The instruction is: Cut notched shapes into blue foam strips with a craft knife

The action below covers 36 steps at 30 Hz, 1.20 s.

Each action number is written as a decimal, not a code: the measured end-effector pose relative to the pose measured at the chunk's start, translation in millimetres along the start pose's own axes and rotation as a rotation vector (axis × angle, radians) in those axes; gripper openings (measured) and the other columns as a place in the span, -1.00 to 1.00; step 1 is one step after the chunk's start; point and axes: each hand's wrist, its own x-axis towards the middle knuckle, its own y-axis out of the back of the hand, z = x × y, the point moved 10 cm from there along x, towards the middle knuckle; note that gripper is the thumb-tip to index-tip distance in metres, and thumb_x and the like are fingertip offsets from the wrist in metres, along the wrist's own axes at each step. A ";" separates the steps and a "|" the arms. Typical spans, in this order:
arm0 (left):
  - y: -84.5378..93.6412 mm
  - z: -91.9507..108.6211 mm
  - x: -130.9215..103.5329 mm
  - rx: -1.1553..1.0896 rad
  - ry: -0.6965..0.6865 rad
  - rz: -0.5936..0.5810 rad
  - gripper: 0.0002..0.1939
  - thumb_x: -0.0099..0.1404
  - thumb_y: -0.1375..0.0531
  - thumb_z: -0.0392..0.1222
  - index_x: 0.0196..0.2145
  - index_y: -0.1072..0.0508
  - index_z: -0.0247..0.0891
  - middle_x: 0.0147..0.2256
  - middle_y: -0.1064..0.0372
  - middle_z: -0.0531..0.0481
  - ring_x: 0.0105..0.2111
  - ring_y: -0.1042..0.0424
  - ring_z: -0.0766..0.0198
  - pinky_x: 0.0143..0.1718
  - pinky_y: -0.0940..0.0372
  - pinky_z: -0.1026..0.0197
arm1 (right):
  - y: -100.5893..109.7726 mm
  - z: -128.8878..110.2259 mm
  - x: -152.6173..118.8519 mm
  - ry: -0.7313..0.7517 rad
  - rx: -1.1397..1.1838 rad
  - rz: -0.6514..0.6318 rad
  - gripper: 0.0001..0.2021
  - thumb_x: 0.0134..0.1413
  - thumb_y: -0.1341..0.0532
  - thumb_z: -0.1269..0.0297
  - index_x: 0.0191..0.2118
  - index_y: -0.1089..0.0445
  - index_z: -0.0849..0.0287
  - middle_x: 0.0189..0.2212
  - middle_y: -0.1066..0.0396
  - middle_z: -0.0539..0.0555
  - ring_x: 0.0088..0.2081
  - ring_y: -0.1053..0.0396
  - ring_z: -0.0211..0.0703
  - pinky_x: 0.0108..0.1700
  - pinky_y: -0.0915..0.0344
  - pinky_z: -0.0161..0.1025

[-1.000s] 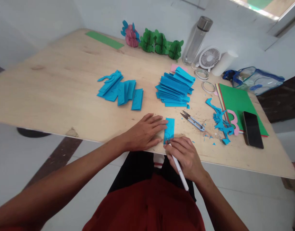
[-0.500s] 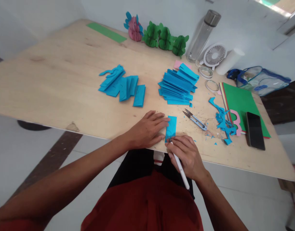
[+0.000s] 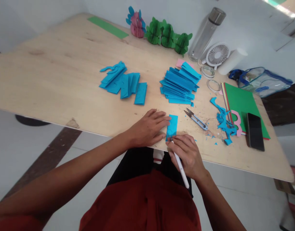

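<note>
A small blue paper strip [image 3: 172,123] lies near the table's front edge, with a curved pen line on its lower part. My left hand [image 3: 151,127] rests flat on the table, fingers stretched out, their tips on the strip's left edge. Between the fingers of my right hand [image 3: 186,154] is a white pen [image 3: 180,168], its tip touching the strip's lower end. Beyond the strip stands a thick stack of folded blue paper pieces [image 3: 180,84]. More folded blue pieces [image 3: 128,84] lie to the left, some with drawn lines.
Thread snips [image 3: 197,119] lie right of the strip, near blue paper scraps [image 3: 223,118]. Farther right are a phone [image 3: 255,131] and green sheets [image 3: 239,96]. Along the back stand green paper figures [image 3: 167,34], a clear bottle [image 3: 206,35] and a small fan [image 3: 217,55].
The camera view has shifted slightly. Both hands keep their places at the strip, and the pen tip stays at its lower end.
</note>
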 end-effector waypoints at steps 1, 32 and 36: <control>0.1 0.0 -0.1 0.000 0.001 0.000 -0.63 0.37 -0.08 -0.12 0.08 -0.36 -0.26 0.23 -0.29 -0.16 0.25 -0.18 -0.03 0.29 0.02 -0.15 | -0.1 0.1 0.1 -0.001 -0.001 -0.001 -0.74 0.20 -0.18 0.47 -0.02 -0.42 0.14 -0.13 -0.58 0.13 -0.01 -0.45 0.00 0.04 -0.29 0.01; -4.2 0.0 1.4 0.011 0.033 0.017 -0.63 0.35 -0.13 -0.04 0.03 -0.39 -0.27 0.21 -0.31 -0.16 0.24 -0.18 -0.07 0.29 0.03 -0.18 | -1.6 0.6 -2.6 0.001 0.008 -0.006 -0.74 0.21 -0.18 0.45 0.00 -0.40 0.14 -0.14 -0.57 0.13 0.02 -0.43 0.01 0.05 -0.28 0.02; -6.0 0.0 0.3 0.006 0.048 0.013 -0.63 0.37 -0.12 -0.05 0.05 -0.38 -0.27 0.22 -0.30 -0.16 0.25 -0.17 -0.06 0.30 0.05 -0.20 | -2.9 1.1 -3.2 -0.008 0.015 -0.013 -0.74 0.22 -0.18 0.45 0.01 -0.40 0.15 -0.15 -0.57 0.13 0.02 -0.43 0.01 0.06 -0.27 0.02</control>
